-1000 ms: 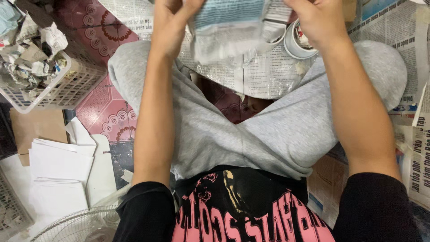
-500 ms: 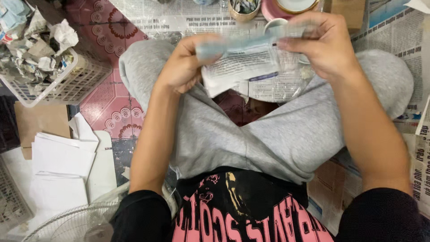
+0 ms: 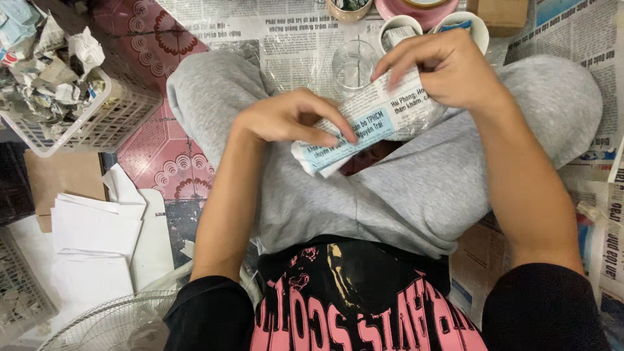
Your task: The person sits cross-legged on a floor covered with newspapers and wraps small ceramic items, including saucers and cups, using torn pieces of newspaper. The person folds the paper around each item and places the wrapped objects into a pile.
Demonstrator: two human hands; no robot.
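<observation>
The person sits cross-legged on the newspaper sheets (image 3: 305, 39) spread over the tiled floor, grey trousers (image 3: 416, 188) filling the middle of the view. Everything else is easiest placed from the rolled newspaper bundle (image 3: 370, 123) held over the lap, between the knees and well clear of the floor.

To the far left of the bundle stands a white plastic basket (image 3: 97, 123) heaped with crumpled paper scraps. Below that basket, nearer the person's left hip, lies a stack of white paper sheets (image 3: 91, 227), and lower still the wire guard of a fan (image 3: 110, 322) shows at the edge. Just beyond the bundle, on the newsprint, stands a clear drinking glass (image 3: 351, 65) — upright. Beside it, behind the bundle's far end, are two white cups (image 3: 455, 23); what they hold I cannot make out. A brown cardboard box (image 3: 500, 13) sits past them at the top edge.

The left hand (image 3: 286, 120) presses on the bundle's near, lower end, fingers laid flat along the blue-printed strip, thumb tucked under. The right hand (image 3: 448, 71) is closed over the far, upper end — fingertips curled down on the paper, pinching it tight. The bundle slants, its left end lower.
</observation>
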